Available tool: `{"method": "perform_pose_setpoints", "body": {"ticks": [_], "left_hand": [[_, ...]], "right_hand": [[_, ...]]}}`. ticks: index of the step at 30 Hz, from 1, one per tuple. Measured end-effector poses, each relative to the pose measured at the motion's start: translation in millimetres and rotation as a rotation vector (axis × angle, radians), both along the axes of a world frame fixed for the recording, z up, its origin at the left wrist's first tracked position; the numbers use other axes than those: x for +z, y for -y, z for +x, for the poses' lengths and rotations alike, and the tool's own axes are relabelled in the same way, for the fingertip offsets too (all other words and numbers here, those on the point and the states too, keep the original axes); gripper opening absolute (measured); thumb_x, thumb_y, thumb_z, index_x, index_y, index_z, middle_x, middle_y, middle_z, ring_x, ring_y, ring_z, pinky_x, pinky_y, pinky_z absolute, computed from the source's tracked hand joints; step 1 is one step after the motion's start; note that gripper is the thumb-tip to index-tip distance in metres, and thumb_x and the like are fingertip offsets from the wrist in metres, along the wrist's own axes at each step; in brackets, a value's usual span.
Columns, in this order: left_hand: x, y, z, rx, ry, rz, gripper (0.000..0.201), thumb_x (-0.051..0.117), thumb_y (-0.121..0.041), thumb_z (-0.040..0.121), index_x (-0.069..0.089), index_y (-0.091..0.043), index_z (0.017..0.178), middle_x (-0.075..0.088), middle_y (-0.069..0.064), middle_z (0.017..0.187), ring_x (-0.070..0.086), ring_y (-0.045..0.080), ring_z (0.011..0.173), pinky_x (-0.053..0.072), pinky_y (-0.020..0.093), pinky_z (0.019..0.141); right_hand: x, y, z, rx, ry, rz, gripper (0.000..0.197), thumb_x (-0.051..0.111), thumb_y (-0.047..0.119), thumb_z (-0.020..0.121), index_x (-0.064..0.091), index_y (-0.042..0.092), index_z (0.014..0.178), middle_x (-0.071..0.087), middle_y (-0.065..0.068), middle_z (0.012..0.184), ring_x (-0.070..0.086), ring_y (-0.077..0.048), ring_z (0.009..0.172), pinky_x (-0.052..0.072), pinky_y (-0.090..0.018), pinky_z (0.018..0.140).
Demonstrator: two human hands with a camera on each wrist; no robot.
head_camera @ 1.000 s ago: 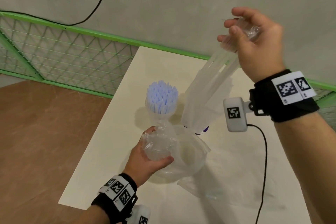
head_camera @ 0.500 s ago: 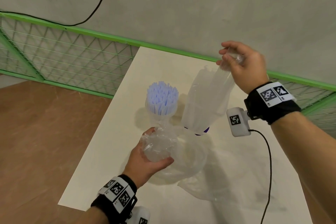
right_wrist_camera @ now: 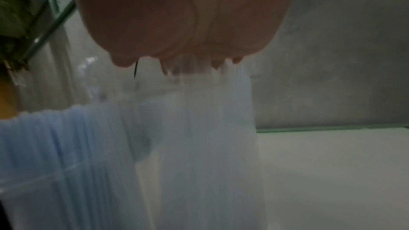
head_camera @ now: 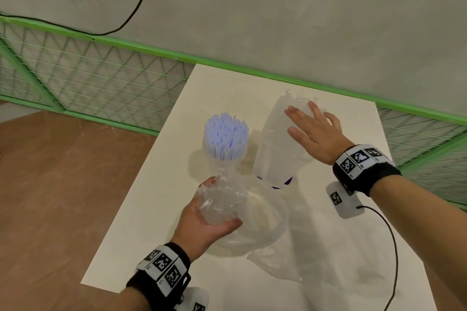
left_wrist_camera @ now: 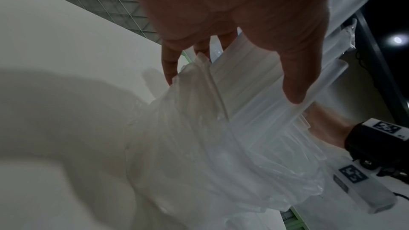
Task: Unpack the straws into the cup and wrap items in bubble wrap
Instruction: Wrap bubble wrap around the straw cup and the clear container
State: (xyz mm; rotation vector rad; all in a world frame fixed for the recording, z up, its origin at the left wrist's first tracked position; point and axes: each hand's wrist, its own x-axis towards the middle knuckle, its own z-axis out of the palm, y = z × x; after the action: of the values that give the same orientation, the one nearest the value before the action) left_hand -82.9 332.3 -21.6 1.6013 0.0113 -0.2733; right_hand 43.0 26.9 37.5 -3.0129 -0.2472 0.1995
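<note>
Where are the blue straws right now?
In the head view, the blue straws stand upright in a clear cup on the white table, just left of the clear straws under the right hand.

head: even, soft shadows | wrist views: dim, blurred

The person is wearing a black band (head_camera: 366, 171) round each bare forearm, just behind the right hand (head_camera: 317, 134) and the left hand (head_camera: 202, 225). White tags with black square codes are sitting on each band. Below the right band a white coded camera block (head_camera: 345, 201) is trailing a black cable (head_camera: 389, 247).
</note>
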Motion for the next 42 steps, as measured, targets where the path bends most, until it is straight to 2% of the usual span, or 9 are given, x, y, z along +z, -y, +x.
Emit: {"method": "perform_pose_setpoints", "body": {"ticks": [6, 11, 14, 18, 26, 33, 36, 38, 42], "left_hand": [[-1.9, -0.1, 0.6, 0.001, 0.004, 0.016, 0.082, 0.089, 0.004, 0.063, 0.052, -0.035, 0.125, 0.066, -0.029, 0.109, 0.063, -0.006, 0.105, 0.047, 0.007, 0.083], [1.7, 1.7, 1.9, -0.003, 0.009, 0.022, 0.078, 0.086, 0.006, 0.065, 0.052, -0.035, 0.122, 0.066, -0.033, 0.104, 0.062, -0.010, 0.100, 0.046, 0.003, 0.078], [0.3, 1.0, 1.8, 0.006, 0.013, 0.043, 0.080, 0.089, 0.002, 0.064, 0.052, -0.037, 0.123, 0.065, -0.033, 0.107, 0.062, -0.009, 0.103, 0.045, 0.003, 0.081], [0.2, 0.6, 1.8, 0.018, 0.008, 0.040, 0.079, 0.088, 0.003, 0.064, 0.052, -0.037, 0.121, 0.065, -0.033, 0.107, 0.062, -0.010, 0.103, 0.045, 0.003, 0.080], [-0.8, 1.9, 4.1, 0.013, 0.004, 0.046, 0.078, 0.089, -0.001, 0.064, 0.053, -0.037, 0.122, 0.064, -0.032, 0.111, 0.060, -0.009, 0.106, 0.045, 0.005, 0.084], [-0.4, 2.6, 5.9, 0.012, 0.001, 0.040, 0.078, 0.088, 0.001, 0.064, 0.052, -0.041, 0.119, 0.064, -0.035, 0.106, 0.061, -0.012, 0.101, 0.044, 0.002, 0.080], [-1.9, 2.7, 5.6, 0.011, 0.003, 0.042, 0.078, 0.089, 0.001, 0.064, 0.052, -0.039, 0.120, 0.065, -0.034, 0.107, 0.061, -0.011, 0.102, 0.045, 0.003, 0.081], [-5.9, 2.0, 6.4, 0.019, -0.002, 0.039, 0.078, 0.090, 0.000, 0.063, 0.054, -0.038, 0.120, 0.067, -0.028, 0.108, 0.063, -0.006, 0.104, 0.047, 0.007, 0.083], [-8.4, 2.7, 7.6, 0.020, 0.008, 0.033, 0.079, 0.090, 0.001, 0.062, 0.053, -0.035, 0.123, 0.068, -0.025, 0.109, 0.064, -0.004, 0.104, 0.048, 0.010, 0.084]], "right_hand": [[11.9, -35.8, -5.2, -0.004, 0.164, 0.025, 0.074, 0.030, 0.084, 0.079, 0.025, 0.049, 0.144, 0.007, 0.020, 0.161, -0.008, -0.026, 0.149, 0.004, -0.062, 0.110], [-1.7, -58.7, 8.3, 0.017, 0.309, -0.016, 0.025, 0.049, 0.047, 0.096, 0.061, 0.045, 0.117, 0.031, 0.024, 0.153, 0.013, -0.022, 0.148, 0.015, -0.058, 0.103], [-4.6, -42.0, 16.8, -0.097, 0.342, -0.056, 0.039, 0.058, 0.038, 0.090, 0.050, 0.045, 0.128, 0.025, 0.019, 0.157, 0.018, -0.024, 0.146, 0.021, -0.057, 0.101], [-6.3, -13.8, 25.5, -0.265, 0.145, -0.154, 0.066, 0.053, 0.066, 0.083, 0.021, 0.056, 0.139, 0.004, 0.016, 0.161, 0.011, -0.032, 0.145, 0.025, -0.065, 0.100], [-2.0, -3.6, 37.9, -0.283, 0.212, -0.149, 0.060, 0.048, 0.072, 0.084, 0.037, 0.045, 0.135, 0.041, 0.003, 0.143, 0.041, -0.032, 0.122, 0.036, -0.054, 0.088], [2.8, -13.2, 27.4, -0.227, 0.179, -0.255, 0.063, 0.019, 0.067, 0.094, 0.011, 0.041, 0.150, -0.002, 0.006, 0.162, 0.003, -0.031, 0.147, 0.016, -0.064, 0.106], [30.2, -39.7, -2.2, -0.102, 0.394, 0.156, 0.045, 0.041, 0.047, 0.097, 0.039, 0.031, 0.140, 0.029, 0.000, 0.154, 0.027, -0.026, 0.141, 0.026, -0.048, 0.101], [38.8, -64.5, -37.1, 0.095, 0.345, 0.505, 0.032, 0.055, 0.028, 0.091, 0.052, 0.024, 0.123, 0.059, 0.003, 0.124, 0.056, -0.017, 0.115, 0.037, -0.028, 0.090], [16.3, -102.2, -102.4, 0.205, -0.074, 0.661, 0.056, 0.074, 0.037, 0.077, 0.050, 0.028, 0.126, 0.055, 0.017, 0.118, 0.056, -0.004, 0.104, 0.040, -0.010, 0.083]]}}
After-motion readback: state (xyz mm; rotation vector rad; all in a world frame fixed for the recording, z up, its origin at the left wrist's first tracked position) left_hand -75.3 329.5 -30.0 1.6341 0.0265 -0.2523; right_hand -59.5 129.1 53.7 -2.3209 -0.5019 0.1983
